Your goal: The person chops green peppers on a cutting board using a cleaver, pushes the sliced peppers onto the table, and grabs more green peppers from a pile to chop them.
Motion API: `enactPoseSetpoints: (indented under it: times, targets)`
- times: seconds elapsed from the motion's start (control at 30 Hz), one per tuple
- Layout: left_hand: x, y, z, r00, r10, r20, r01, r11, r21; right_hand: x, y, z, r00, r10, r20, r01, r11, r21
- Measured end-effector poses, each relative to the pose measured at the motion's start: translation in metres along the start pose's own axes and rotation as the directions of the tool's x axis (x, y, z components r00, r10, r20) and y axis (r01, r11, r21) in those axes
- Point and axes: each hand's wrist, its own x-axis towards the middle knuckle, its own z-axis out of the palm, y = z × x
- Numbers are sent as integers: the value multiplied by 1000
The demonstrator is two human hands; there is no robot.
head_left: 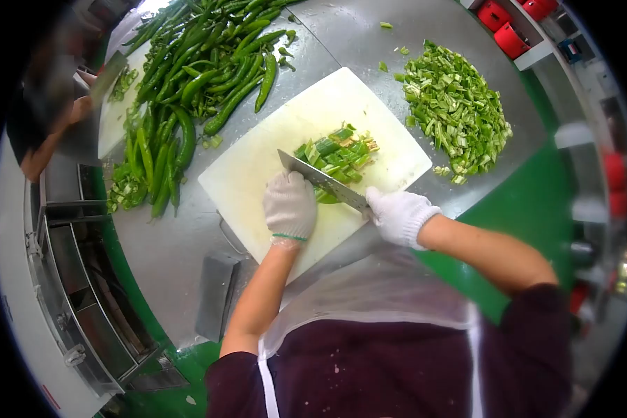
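Note:
My right hand [399, 214], in a white knit glove, grips the handle of a cleaver [327, 184]. The blade slants across cut green peppers [338, 155] on a white cutting board [247, 164]. My left hand [290, 205], gloved too with a green-edged cuff, is closed beside the near side of the blade, its fingertips by the blade's far end. Some green pepper shows between that hand and the blade; the fingers hide what else lies under them. Cut pieces are bunched on the blade's far side.
Whole green peppers [209, 66] are heaped at the back left of the metal table [320, 35]. A mound of chopped peppers [456, 108] lies to the right. At the left edge, another person's hand [81, 109] is near a second board [111, 129]. A grey block-shaped object [217, 296] sits at the near edge.

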Motion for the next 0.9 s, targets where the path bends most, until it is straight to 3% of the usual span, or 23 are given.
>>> enactPoseSetpoints:
  times: [0.17, 0.33, 0.43, 0.53, 0.63, 0.73, 0.83, 0.9]
  targets:
    - [1, 4, 4, 1000, 21, 0, -20, 994, 105, 35, -28, -16, 998, 48, 51, -52, 996, 68]
    - [1, 1, 2, 1000, 27, 7, -27, 998, 56, 37, -13, 5, 993, 2, -121, 10, 995, 101]
    - [-5, -15, 2, 979, -44, -200, 13, 988, -154, 20, -11, -1, 984, 20, -176, 0, 994, 111]
    - [-16, -19, -19, 959, -115, -261, 91, 991, -103, -12, -20, -23, 996, 50, -71, -47, 998, 43]
    - [-22, -22, -6, 964, -63, -257, 55, 998, -39, -28, -13, -23, 996, -87, 10, 87, 996, -16]
    - [-21, -9, -1, 991, -13, -134, 29, 993, 117, -17, -15, -11, 998, -20, 55, 24, 997, -79]
    - [-20, -8, -1, 997, 17, -79, -9, 995, 101, 19, -20, 3, 988, -82, 130, 97, 989, -113]
    - [-17, -4, -1, 998, -9, -69, 18, 991, 133, 31, -17, 9, 997, -81, 8, 81, 995, -50]
